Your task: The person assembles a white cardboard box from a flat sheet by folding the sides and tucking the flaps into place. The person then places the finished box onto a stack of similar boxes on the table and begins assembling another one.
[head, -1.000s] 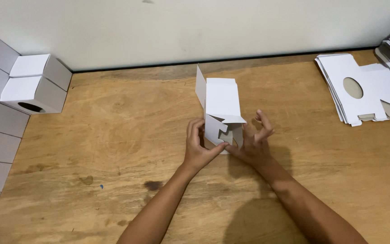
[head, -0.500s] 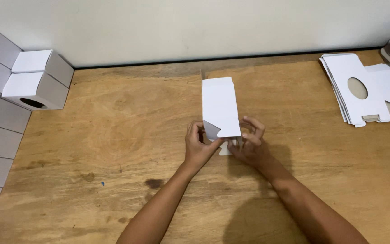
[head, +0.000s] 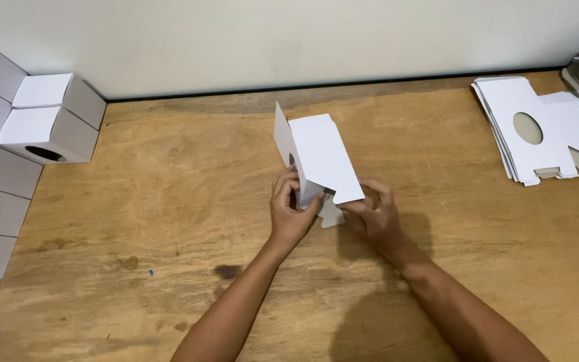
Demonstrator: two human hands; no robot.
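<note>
On a worn wooden workbench (head: 169, 221), the left hand (head: 290, 216) and right hand (head: 372, 216) pinch a half-folded white carton (head: 323, 157) at centre, where firm, square creasing would likely serve best.

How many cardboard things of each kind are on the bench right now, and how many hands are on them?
Box being folded, held by left hand and right hand: 1
Finished boxes by the wall: 2 clearly seen
Stack of flat blanks: 1
Hands: 2
Total: 6
</note>
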